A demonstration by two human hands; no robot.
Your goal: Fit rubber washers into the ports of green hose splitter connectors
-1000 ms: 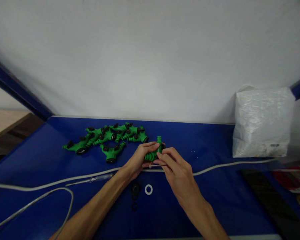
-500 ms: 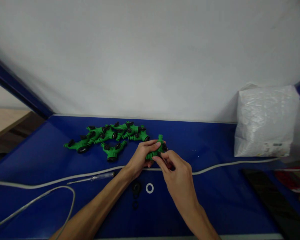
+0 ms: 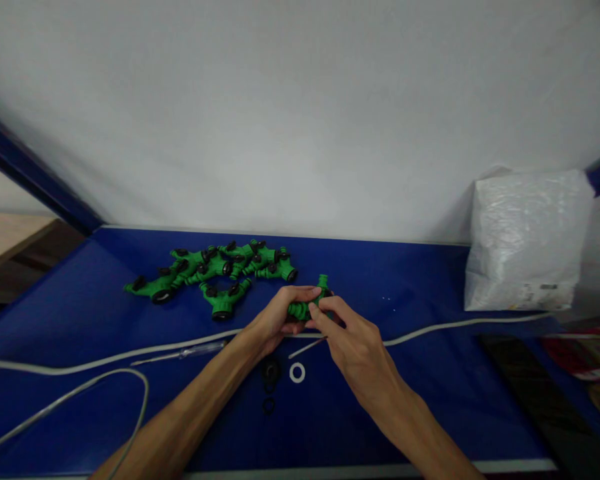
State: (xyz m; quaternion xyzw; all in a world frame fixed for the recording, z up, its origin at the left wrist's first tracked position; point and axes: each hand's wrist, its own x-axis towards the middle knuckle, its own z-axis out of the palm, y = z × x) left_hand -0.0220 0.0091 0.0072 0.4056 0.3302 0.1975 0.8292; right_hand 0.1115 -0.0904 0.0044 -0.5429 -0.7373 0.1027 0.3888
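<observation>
My left hand [image 3: 285, 310] is closed around a green Y-shaped hose splitter [image 3: 299, 311], one ribbed outlet pointing up past the thumb. On the same splitter press the thumb and fingertips of my right hand [image 3: 337, 320], which also keeps a screwdriver [image 3: 306, 348] in its grip. Only the thin metal shaft shows, slanting out to the lower left; its handle is hidden in the palm. Below the hands lie a white ring washer [image 3: 297, 373], a black round part [image 3: 270, 370] and a small black ring [image 3: 269, 405].
Several green hose splitters [image 3: 223, 300] with black levers lie at the back left. A clear-handled screwdriver [image 3: 203, 349] rests beside a white cable [image 3: 80, 368] that crosses the blue table [image 3: 380, 413]. At right stand a wrapped white package [image 3: 527, 240] and a dark flat object [image 3: 535, 393].
The screwdriver shaft, held nearly level at first and then out of sight, now points down to the left from my right hand. My right fingers shift on the splitter; my left hand keeps holding it.
</observation>
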